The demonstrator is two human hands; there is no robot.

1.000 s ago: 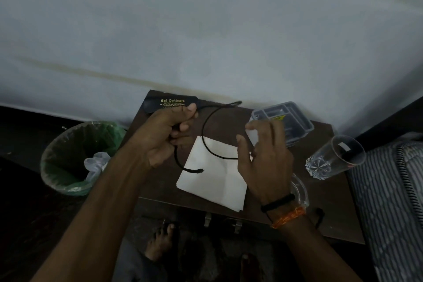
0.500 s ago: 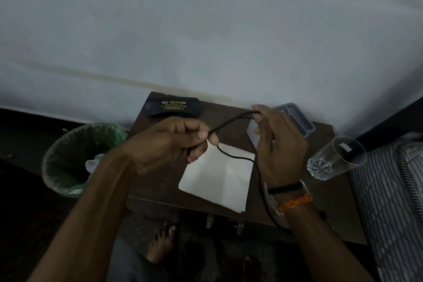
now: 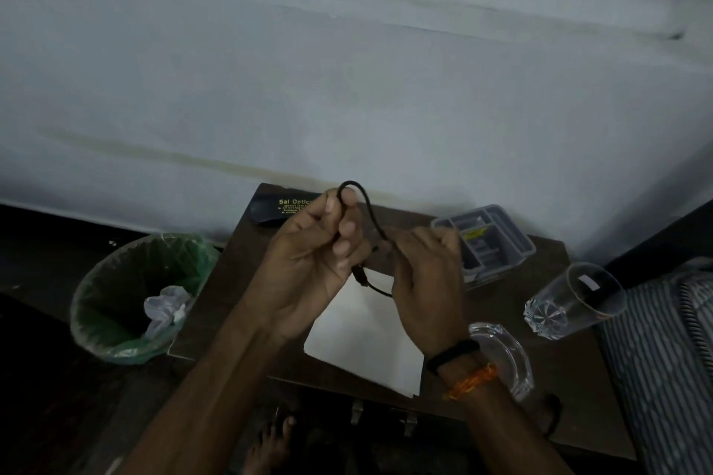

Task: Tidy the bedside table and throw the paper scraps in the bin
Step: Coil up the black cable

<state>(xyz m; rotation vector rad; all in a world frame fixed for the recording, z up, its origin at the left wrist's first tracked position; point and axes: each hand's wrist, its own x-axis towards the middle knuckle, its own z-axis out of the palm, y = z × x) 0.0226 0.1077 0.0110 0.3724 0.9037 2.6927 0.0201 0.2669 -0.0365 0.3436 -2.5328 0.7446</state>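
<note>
Both hands hold a thin black cable above the dark wooden bedside table. My left hand pinches a loop of it that sticks up above the fingers, and a plug end hangs below the palm. My right hand grips the cable just to the right. A folded white paper sheet lies flat on the table under the hands. The green-lined bin stands on the floor left of the table, with a crumpled white scrap inside.
A black spectacle case lies at the table's back left, partly hidden by my left hand. A clear compartment box sits at the back right, a drinking glass lies tipped at the right, and a glass ashtray is near my right wrist. A striped bed borders the right.
The hands have come closer together and lifted. The straight stretch of cable between them has become a loop folded up over my left fingers. The view has tilted upward slightly.
</note>
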